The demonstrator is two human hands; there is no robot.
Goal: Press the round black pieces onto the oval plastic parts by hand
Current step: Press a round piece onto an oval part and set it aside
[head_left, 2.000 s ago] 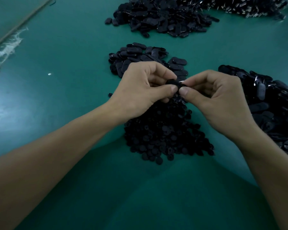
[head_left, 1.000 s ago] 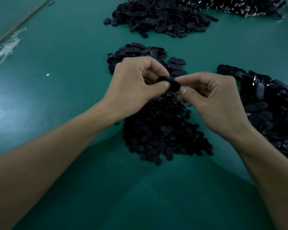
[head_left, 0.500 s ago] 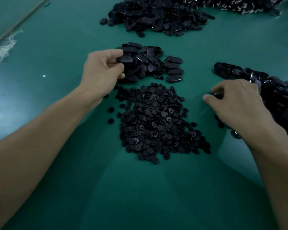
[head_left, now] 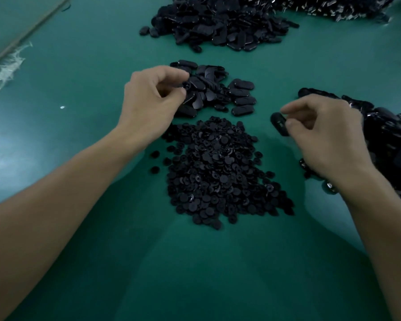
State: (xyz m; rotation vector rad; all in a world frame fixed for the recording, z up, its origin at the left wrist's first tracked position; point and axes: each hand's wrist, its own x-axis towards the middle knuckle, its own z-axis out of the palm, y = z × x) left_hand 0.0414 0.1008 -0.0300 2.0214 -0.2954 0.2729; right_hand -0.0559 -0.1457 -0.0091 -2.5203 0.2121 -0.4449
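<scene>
Head view. The right hand [head_left: 326, 133] has its fingers curled, and thumb and forefinger pinch one oval part [head_left: 279, 126] by its end, clear of the green desk [head_left: 79, 72]. The left hand [head_left: 153, 105] is also curled. Its thumb and forefinger meet at the edge of the small oval heap [head_left: 218, 91] just past its fingertips, but I cannot tell whether they have hold of a part.

The round pieces [head_left: 218, 172] lie heaped between the two wrists, near both hands. The step looks like fetching stock for the next press. To do it well, lift a single round piece, not a clump. Turn the oval so its seat faces the thumbs, lay the piece squarely on it, and press with both thumbs until it sits flush.

Counted:
- Two hands.
- One oval part in the air.
- Five heaps: the round pieces, the small oval heap, a dark heap [head_left: 391, 140] just behind the right hand, a large heap [head_left: 218, 22] well beyond the left fingers, and another [head_left: 333, 5] at the far right.
- A few round strays [head_left: 155, 154] lie under the left wrist.

The pieces within each heap are too many to count.
</scene>
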